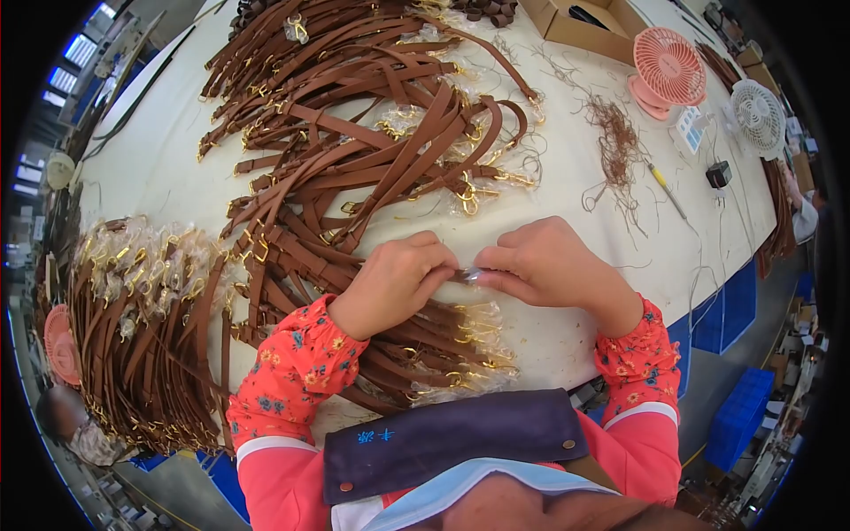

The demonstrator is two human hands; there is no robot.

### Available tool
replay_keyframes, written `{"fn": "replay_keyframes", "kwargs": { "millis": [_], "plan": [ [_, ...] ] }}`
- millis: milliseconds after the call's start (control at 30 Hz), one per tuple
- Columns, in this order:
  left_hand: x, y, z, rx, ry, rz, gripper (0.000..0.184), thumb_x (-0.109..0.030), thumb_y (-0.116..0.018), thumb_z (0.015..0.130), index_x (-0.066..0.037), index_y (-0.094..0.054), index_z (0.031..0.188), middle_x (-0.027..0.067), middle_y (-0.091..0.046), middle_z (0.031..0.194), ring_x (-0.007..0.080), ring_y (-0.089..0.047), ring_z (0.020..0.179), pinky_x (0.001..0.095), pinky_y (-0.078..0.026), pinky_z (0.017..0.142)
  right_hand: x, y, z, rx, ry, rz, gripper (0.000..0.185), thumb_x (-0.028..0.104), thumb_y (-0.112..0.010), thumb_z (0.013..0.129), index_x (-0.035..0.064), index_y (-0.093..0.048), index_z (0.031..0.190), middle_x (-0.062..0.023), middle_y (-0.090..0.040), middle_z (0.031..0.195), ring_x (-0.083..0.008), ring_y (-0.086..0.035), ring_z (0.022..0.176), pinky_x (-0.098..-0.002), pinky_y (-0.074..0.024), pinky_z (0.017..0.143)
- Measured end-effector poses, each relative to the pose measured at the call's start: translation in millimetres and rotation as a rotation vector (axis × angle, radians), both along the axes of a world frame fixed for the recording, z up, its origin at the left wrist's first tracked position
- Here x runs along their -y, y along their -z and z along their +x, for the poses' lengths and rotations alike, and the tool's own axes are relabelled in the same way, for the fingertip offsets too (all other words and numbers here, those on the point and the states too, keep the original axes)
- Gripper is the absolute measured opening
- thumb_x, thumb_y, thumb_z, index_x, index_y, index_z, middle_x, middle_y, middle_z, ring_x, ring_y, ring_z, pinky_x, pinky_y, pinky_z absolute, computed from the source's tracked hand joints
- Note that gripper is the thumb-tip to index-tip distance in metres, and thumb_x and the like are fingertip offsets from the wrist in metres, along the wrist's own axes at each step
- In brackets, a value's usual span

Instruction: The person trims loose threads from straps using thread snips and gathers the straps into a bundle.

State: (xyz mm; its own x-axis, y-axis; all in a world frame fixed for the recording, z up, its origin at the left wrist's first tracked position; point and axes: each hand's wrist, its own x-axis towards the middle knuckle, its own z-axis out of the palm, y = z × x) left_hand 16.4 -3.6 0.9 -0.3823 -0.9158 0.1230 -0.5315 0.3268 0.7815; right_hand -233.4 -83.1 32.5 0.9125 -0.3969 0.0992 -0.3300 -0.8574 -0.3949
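My left hand point(398, 279) is closed in a pinch on the end of a brown leather strap, just above the front of the table. Facing it, my right hand point(540, 265) pinches a small shiny piece of clear plastic wrap point(472, 274) at that same end. The fingertips of both hands nearly meet, and they hide most of the strap end. Under and beside my left hand lies a large heap of brown leather straps point(328, 199) with gold-coloured metal clasps. More straps point(425, 345) with plastic-wrapped clasps point(482, 332) run below my hands.
A dense bundle of straps point(150, 363) hangs over the left table edge. At the right stand a pink fan point(670, 66) and a white fan point(758, 118). Near them lie tangled brown thread point(617, 146) and a yellow-handled tool point(666, 189). A cardboard box point(580, 31) sits behind.
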Motion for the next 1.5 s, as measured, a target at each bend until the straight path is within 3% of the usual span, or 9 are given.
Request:
{"fn": "replay_keyframes", "kwargs": {
  "millis": [67,667,867,1267,1367,1500],
  "plan": [
    [0,0,-2,0.011,-0.020,-0.011,0.005,-0.006,-0.067,0.093,-0.003,-0.070,0.096,0.0152,-0.065,0.091,0.0403,-0.066,0.081,0.0473,-0.052,0.072,-2,5,4,-0.012,-0.004,-0.089,0.022,0.035,-0.071,0.095,0.0139,-0.065,0.090,-0.0044,-0.054,0.063,-0.0276,-0.063,0.060,-0.0423,-0.0470,0.054],
    [-1,-3,-4,0.067,0.003,-0.039,0.004,-0.008,-0.065,0.094,-0.005,-0.066,0.098,0.0123,-0.066,0.094,0.0391,-0.067,0.082,0.0475,-0.052,0.071,-4,5,16,0.000,-0.055,-0.243,0.020,0.028,-0.076,0.087,0.0143,-0.063,0.079,-0.0031,-0.050,0.061,-0.0259,-0.060,0.058,-0.0413,-0.0471,0.053],
    [0,-2,-5,0.094,0.003,-0.066,0.006,-0.007,-0.068,0.093,-0.006,-0.067,0.098,0.0105,-0.067,0.092,0.0347,-0.068,0.079,0.0433,-0.052,0.068,4,2,15,-0.032,-0.086,-0.143,0.019,0.026,-0.075,0.088,0.0147,-0.063,0.079,-0.0030,-0.051,0.061,-0.0267,-0.060,0.058,-0.0420,-0.0473,0.054],
    [-1,-2,-3,0.052,-0.013,-0.009,0.007,-0.007,-0.065,0.095,-0.004,-0.064,0.101,0.0148,-0.068,0.096,0.0404,-0.067,0.084,0.0479,-0.052,0.072,6,6,13,-0.046,-0.065,-0.038,0.019,0.027,-0.075,0.090,0.0142,-0.063,0.083,-0.0035,-0.051,0.062,-0.0282,-0.059,0.058,-0.0430,-0.0447,0.053],
    [1,-2,0,0.000,-0.030,-0.007,0.006,-0.009,-0.066,0.096,-0.004,-0.065,0.099,0.0152,-0.066,0.089,0.0368,-0.065,0.076,0.0421,-0.050,0.068,5,10,10,-0.009,-0.054,-0.028,0.017,0.027,-0.074,0.091,0.0150,-0.064,0.086,-0.0034,-0.051,0.062,-0.0282,-0.059,0.058,-0.0427,-0.0444,0.053],
    [1,-4,-1,0.011,-0.032,0.001,0.007,-0.010,-0.066,0.097,-0.004,-0.064,0.100,0.0157,-0.066,0.087,0.0368,-0.065,0.076,0.0418,-0.050,0.068,4,6,11,-0.011,-0.054,-0.020,0.020,0.031,-0.070,0.095,0.0137,-0.064,0.086,-0.0048,-0.056,0.062,-0.0300,-0.063,0.059,-0.0451,-0.0471,0.054]
  ]
}}
